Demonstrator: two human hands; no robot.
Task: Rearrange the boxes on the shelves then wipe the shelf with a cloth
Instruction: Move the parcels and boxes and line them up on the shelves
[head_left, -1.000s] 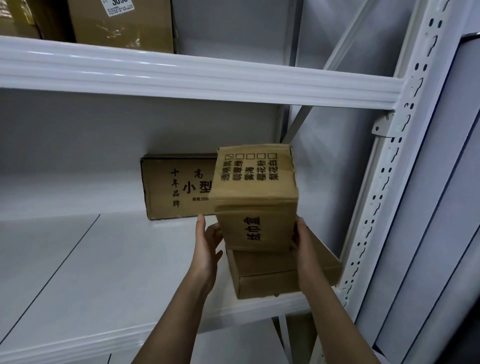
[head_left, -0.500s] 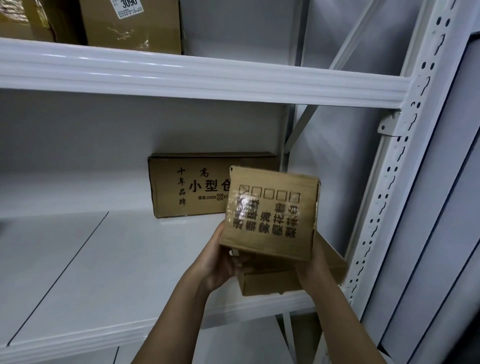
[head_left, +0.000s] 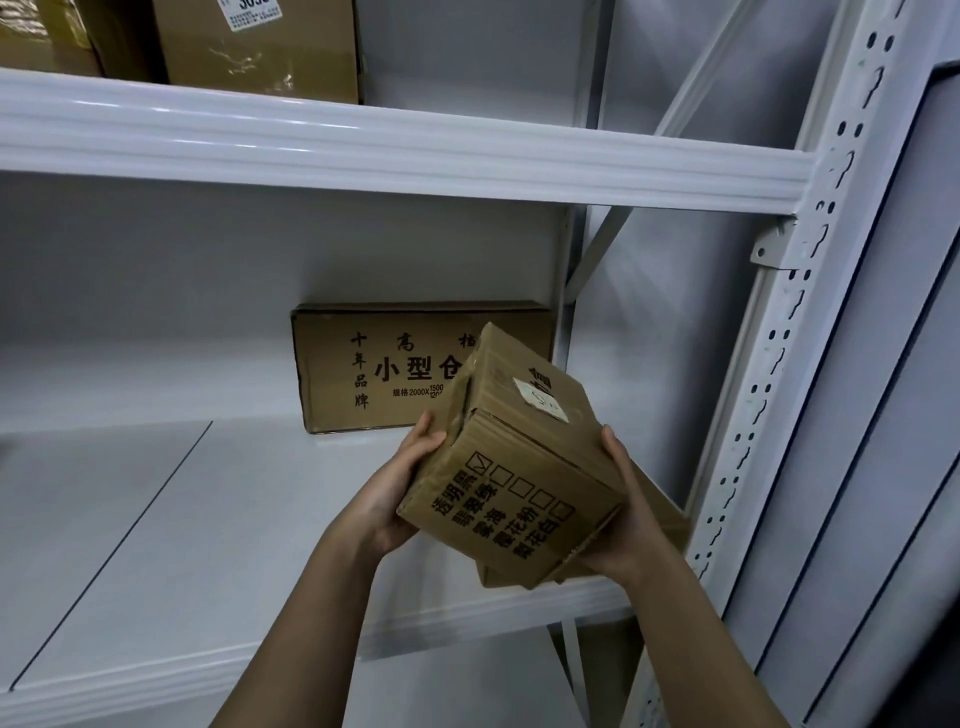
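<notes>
I hold a small brown cardboard box (head_left: 511, 457) tilted in the air above the right end of the white middle shelf (head_left: 208, 519). My left hand (head_left: 397, 491) grips its left lower corner and my right hand (head_left: 631, 512) grips its right side. Black printed characters and a row of checkboxes face me, and a white sticker sits on its upper face. Under it lies a flat brown box (head_left: 660, 525), mostly hidden. A long flat box (head_left: 374, 369) with printed characters leans upright against the back wall.
Larger cardboard boxes (head_left: 260, 47) stand on the upper shelf (head_left: 415, 150). A perforated white upright post (head_left: 779, 364) and a diagonal brace (head_left: 644, 171) bound the right side. The middle shelf's left part is bare white panel with a seam.
The box has been lifted off the flat box, turned over and tilted in both hands, so the checkbox face now points down toward me and a stickered face shows on top.
</notes>
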